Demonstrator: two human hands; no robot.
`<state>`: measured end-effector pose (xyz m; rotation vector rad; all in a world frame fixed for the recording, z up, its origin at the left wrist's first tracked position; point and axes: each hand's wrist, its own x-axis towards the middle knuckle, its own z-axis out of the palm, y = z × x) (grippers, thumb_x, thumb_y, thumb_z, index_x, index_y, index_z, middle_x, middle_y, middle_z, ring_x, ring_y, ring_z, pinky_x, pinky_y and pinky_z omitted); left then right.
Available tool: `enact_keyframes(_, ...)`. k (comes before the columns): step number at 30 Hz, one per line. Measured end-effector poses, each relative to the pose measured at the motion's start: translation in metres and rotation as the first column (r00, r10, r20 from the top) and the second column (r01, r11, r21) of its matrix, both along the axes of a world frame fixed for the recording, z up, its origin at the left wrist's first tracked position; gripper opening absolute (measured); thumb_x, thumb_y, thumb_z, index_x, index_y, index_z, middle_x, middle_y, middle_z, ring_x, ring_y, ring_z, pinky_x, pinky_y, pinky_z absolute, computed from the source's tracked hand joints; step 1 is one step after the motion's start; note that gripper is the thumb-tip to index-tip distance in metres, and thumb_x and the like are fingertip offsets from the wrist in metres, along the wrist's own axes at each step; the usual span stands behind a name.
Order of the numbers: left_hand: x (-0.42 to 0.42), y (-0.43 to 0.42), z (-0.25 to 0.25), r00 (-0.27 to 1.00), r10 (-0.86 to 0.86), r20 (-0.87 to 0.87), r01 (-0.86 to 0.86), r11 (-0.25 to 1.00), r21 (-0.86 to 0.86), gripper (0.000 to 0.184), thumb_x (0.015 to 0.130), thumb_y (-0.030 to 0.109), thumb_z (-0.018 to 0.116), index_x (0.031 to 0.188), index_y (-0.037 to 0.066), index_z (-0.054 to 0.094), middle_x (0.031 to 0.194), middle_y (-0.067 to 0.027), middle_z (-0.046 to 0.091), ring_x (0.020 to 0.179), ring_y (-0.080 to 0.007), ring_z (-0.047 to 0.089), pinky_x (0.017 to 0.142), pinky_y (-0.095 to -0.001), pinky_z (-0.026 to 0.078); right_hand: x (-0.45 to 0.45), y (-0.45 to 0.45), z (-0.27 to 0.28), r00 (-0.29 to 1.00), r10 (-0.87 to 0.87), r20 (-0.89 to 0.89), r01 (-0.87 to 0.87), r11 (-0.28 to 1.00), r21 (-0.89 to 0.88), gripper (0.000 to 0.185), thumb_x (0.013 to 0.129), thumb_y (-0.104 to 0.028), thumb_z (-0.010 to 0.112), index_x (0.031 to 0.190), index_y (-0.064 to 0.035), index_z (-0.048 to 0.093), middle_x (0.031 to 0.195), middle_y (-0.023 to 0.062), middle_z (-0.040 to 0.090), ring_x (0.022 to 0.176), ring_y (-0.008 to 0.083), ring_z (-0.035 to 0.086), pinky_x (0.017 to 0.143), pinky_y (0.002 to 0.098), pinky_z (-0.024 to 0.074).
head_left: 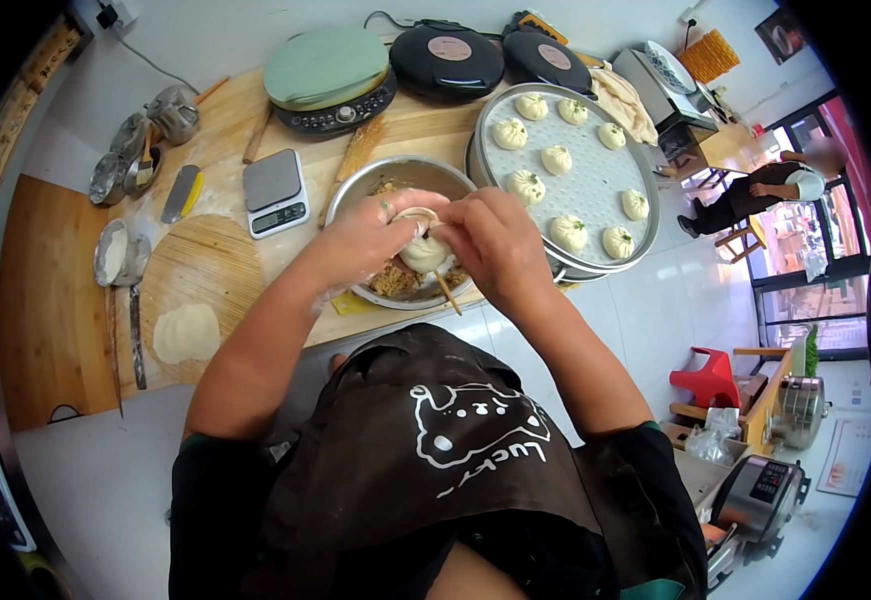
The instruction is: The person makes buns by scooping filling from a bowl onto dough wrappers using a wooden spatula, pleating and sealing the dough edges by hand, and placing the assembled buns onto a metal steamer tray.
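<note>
A partly gathered dough bun (424, 255) is held over a metal bowl (344, 187) of brown minced filling (393, 283). My left hand (378, 240) curls around the bun's left side, with the thumb near its open top. Close by, my right hand (496, 240) pinches the dough rim between its fingertips. Beneath the bun, a thin wooden stick (450, 294) leans out over the bowl's near edge. To the right of my right hand stands a round perforated steamer tray (596, 160) with several pleated buns (556, 159), topped with green bits.
Left of the bowl lie a digital scale (278, 193), a scraper (183, 193) and a round wooden board (196, 262) with a flat dough piece (186, 333). Electric griddles (328, 80) line the wall. A person (766, 188) stands at the far right near a red stool (704, 376).
</note>
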<state>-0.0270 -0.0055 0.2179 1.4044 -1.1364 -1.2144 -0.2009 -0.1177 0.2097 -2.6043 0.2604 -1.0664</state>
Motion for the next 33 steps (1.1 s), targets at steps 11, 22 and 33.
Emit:
enact_keyframes(11,-0.034,-0.011,-0.032,0.659,0.164,-0.734,-0.252,0.968,-0.011,0.069,0.106,0.06,0.025,0.134,0.004,0.053,0.121,-0.0073,0.063,0.106,-0.0176,0.061,0.087,-0.0365,0.053,0.005,0.004,-0.004,0.996,-0.09,0.002,0.084,0.934,0.346,0.02,0.082,-0.007,0.075,0.1,-0.0057,0.065,0.084,0.0101,0.062,0.077,0.0307,0.06,0.071,0.0415,0.0471)
enact_keyframes(22,-0.018,-0.012,-0.03,0.754,0.126,-0.645,-0.126,0.991,0.046,0.073,0.104,0.064,0.023,0.129,0.004,0.057,0.112,-0.0072,0.064,0.102,-0.0158,0.061,0.085,-0.0337,0.051,0.002,-0.01,-0.01,1.0,0.0,0.019,0.003,0.992,-0.124,0.023,0.077,-0.006,0.077,0.095,-0.0089,0.063,0.084,0.0069,0.058,0.078,0.0284,0.056,0.069,0.0398,0.0437)
enact_keyframes(33,-0.019,-0.017,-0.016,0.949,0.226,-0.22,-0.253,0.962,-0.105,0.079,0.105,0.063,0.024,0.139,-0.004,0.05,0.129,-0.0159,0.059,0.118,-0.0209,0.057,0.103,-0.0331,0.044,0.003,-0.004,0.006,0.998,0.059,-0.021,-0.059,0.998,0.021,0.027,0.078,-0.007,0.076,0.102,-0.0088,0.064,0.089,0.0065,0.059,0.081,0.0283,0.056,0.071,0.0384,0.0424)
